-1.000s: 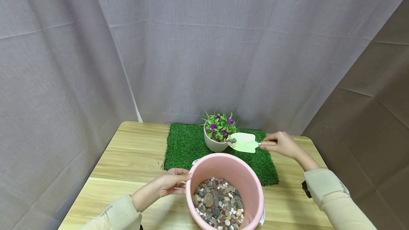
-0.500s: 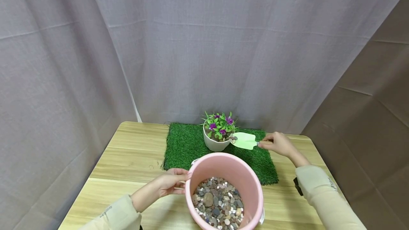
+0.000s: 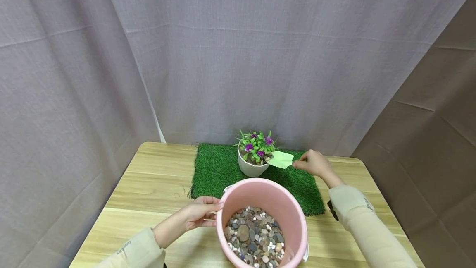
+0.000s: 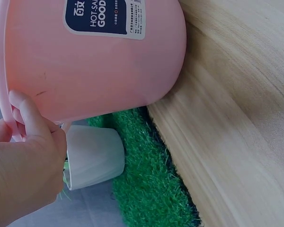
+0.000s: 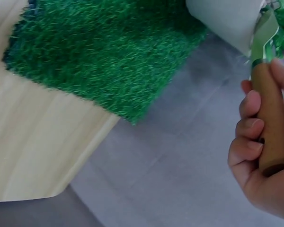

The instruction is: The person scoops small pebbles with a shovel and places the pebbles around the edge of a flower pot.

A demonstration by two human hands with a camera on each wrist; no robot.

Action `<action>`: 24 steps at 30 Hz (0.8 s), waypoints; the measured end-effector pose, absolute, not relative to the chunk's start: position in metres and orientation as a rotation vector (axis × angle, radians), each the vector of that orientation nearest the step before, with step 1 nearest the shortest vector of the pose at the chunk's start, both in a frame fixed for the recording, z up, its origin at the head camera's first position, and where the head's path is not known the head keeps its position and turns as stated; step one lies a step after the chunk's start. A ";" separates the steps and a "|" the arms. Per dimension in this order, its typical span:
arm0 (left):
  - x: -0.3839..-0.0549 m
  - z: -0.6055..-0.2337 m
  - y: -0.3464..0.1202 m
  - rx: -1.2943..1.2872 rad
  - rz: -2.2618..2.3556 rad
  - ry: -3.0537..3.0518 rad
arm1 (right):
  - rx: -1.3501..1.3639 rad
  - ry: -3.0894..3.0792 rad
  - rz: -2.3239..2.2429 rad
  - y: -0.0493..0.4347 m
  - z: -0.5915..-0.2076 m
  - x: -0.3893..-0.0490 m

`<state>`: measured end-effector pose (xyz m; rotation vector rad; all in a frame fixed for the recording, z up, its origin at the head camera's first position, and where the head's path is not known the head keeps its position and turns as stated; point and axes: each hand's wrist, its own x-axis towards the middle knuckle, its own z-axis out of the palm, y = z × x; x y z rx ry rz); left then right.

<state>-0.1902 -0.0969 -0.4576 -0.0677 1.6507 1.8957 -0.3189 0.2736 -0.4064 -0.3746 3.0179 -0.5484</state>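
My right hand (image 3: 314,163) grips the wooden handle (image 5: 273,113) of a small trowel with a pale green blade (image 3: 280,159). The blade tilts down to the left, its tip over the right rim of a white flowerpot (image 3: 253,169). Green leaves and purple flowers (image 3: 249,147) fill the pot, with a few pebbles by the blade tip. With thumb and fingers my left hand (image 3: 201,213) pinches the left rim of a pink bucket (image 3: 297,218), as the left wrist view also shows. Pebbles (image 3: 253,235) of mixed size and colour cover the bucket's bottom.
The pot stands on a green artificial grass mat (image 3: 215,168), behind the bucket. Both rest on a wooden table (image 3: 160,177). Grey curtain (image 3: 238,61) hangs close behind the table, and a brown one (image 3: 427,156) is on the right. A white bucket handle (image 3: 305,253) hangs at the side.
My right hand has moved left with the trowel, its blade tipping further toward the pot. Pebbles that lay at the blade's tip have slid off into the pot. The left hand stays at the bucket.
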 end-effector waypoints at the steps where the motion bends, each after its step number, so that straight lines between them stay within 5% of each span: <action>1: -0.190 -0.457 -0.097 -0.069 1.895 1.653 | -0.343 3.021 -0.536 0.270 -0.404 -0.320; 13: -0.191 -0.458 -0.095 -0.090 1.903 1.654 | -0.205 3.153 -0.301 0.236 -0.391 -0.331; 24: -0.192 -0.459 -0.092 -0.106 1.897 1.664 | -0.360 3.319 -0.119 0.240 -0.390 -0.327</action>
